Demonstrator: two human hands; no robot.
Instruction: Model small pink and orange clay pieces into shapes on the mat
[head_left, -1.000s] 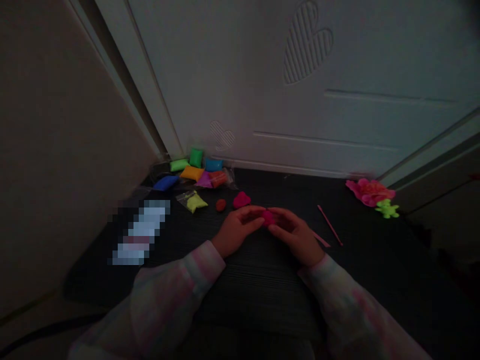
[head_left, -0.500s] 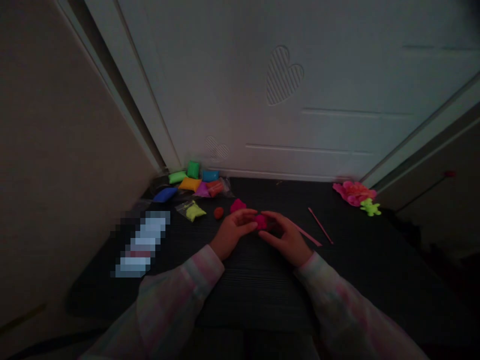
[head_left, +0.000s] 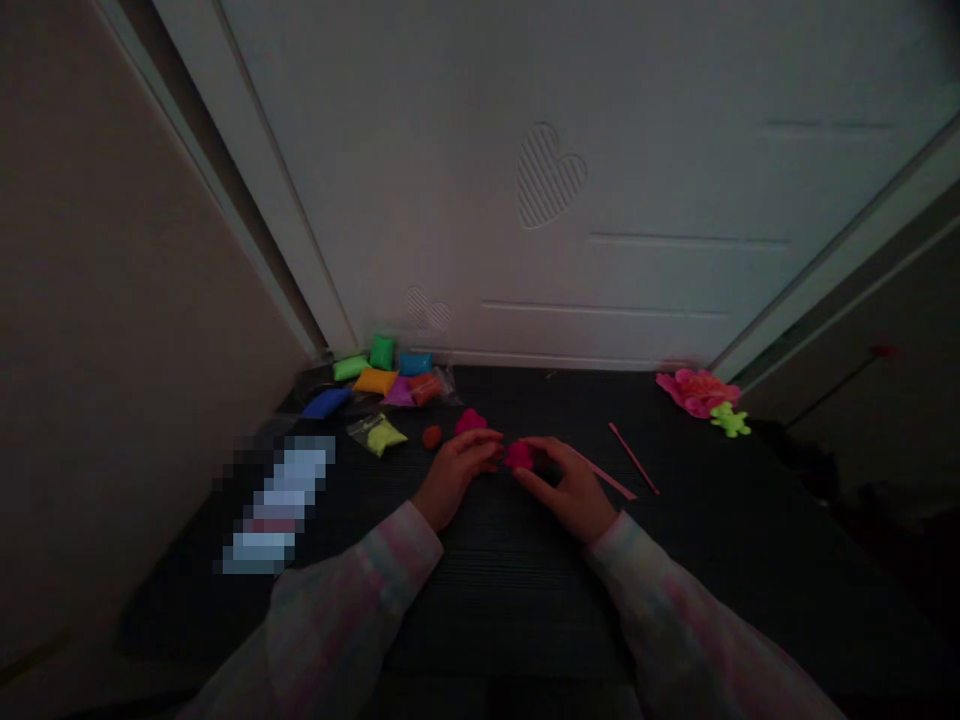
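Observation:
A small bright pink lump of modelling clay [head_left: 519,457] with a bumpy outline is pinched between the thumb and fingers of my right hand [head_left: 574,492]. To its left is my left hand [head_left: 454,480], its fingers loosely bent and a small gap away from the lump; I see nothing held in it. Another pink clay piece [head_left: 470,420] lies just behind my left fingers, partly covered by them. Beside that is a small orange-red clay ball [head_left: 432,437]. A flat pink tool [head_left: 611,480] lies behind my right hand, which partly hides it.
Several bagged clay packs, including an orange one [head_left: 376,382], sit at the back left. A yellow-green bag [head_left: 384,436] lies nearer. At right are a thin pink stick [head_left: 634,458], a pink flower-like piece [head_left: 697,392] and a yellow-green shape [head_left: 730,420]. A white door [head_left: 637,330] stands behind the dark table [head_left: 510,610].
My left hand has drawn back slightly from the pink clay lump, which stays in my right fingers. The whole view has shifted a little, so everything sits lower and slightly left.

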